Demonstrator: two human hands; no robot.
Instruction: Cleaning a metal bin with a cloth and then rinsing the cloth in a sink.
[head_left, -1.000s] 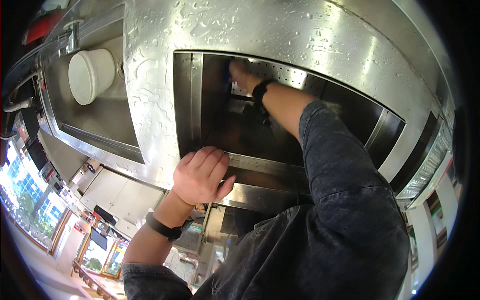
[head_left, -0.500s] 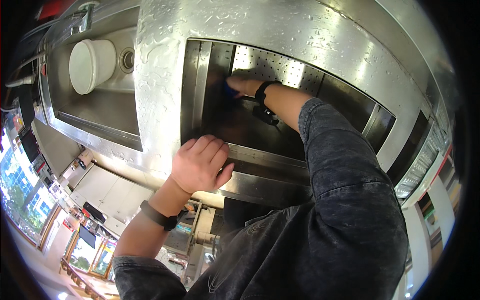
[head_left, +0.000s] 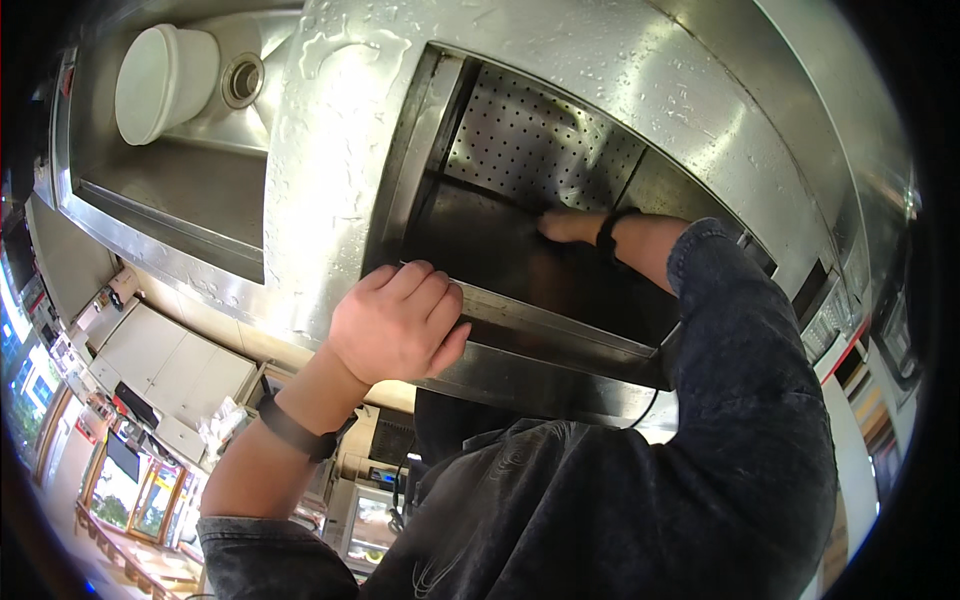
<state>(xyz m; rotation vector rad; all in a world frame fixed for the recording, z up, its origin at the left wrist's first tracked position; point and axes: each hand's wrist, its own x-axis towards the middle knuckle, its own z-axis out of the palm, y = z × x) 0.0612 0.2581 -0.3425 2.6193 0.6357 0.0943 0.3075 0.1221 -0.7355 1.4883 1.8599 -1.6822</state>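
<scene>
A deep rectangular stainless steel basin (head_left: 500, 225) is sunk into the counter in front of me. Its far side holds a perforated steel panel (head_left: 520, 125) with rows of small holes. My right hand (head_left: 568, 226) reaches down inside, low by the panel's near edge. Its fingers are bent downward in shadow, and what they hold is hidden. My left hand (head_left: 400, 318) rests at the basin's near left corner, with its fingers curled over the steel front rim (head_left: 545, 320). Black bands circle both wrists.
On the left is a second steel sink (head_left: 180, 190) with a white plastic bucket (head_left: 150, 85) lying tilted beside a round drain (head_left: 242, 80). Water drops cover the steel counter (head_left: 335, 130) between the two. White cabinets (head_left: 170, 350) stand below at left.
My right hand has moved right inside the basin; a blue thing seen at its fingers no longer shows. My left hand stays on the rim. The view has shifted, showing more of the perforated panel.
</scene>
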